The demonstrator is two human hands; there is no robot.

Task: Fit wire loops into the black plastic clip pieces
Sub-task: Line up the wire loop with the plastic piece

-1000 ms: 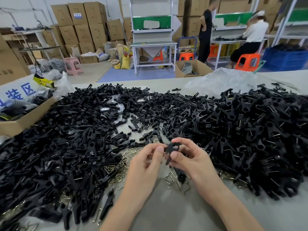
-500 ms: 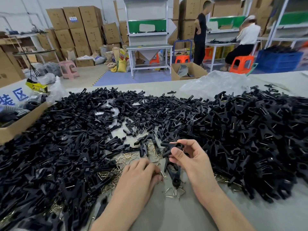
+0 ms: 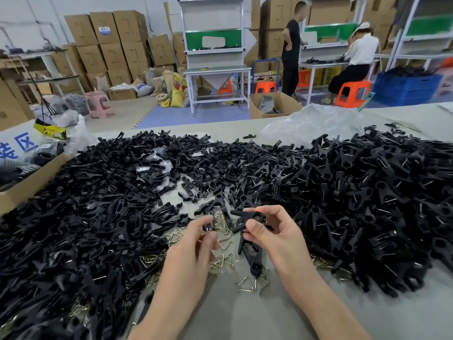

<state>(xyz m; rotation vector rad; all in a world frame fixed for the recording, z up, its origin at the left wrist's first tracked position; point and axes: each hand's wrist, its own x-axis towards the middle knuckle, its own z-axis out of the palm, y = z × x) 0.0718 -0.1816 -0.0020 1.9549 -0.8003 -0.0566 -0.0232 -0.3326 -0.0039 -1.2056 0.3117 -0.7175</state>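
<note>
Pinching a black plastic clip piece (image 3: 247, 217) between thumb and fingers, your right hand (image 3: 277, 238) holds it above the grey worktop (image 3: 245, 315), over the loose wire loops (image 3: 225, 261) scattered between the left heap of clips (image 3: 85, 217) and the right heap of clips (image 3: 367, 192). Your left hand (image 3: 193, 244), just beside it, curls its fingertips on a small dark piece (image 3: 208, 227), too blurred to name. Another clip (image 3: 253, 258) lies on the worktop under your right hand.

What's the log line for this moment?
left hand: pinches small part | right hand: holds clip | loops: loose on table | fit: not yet
</note>
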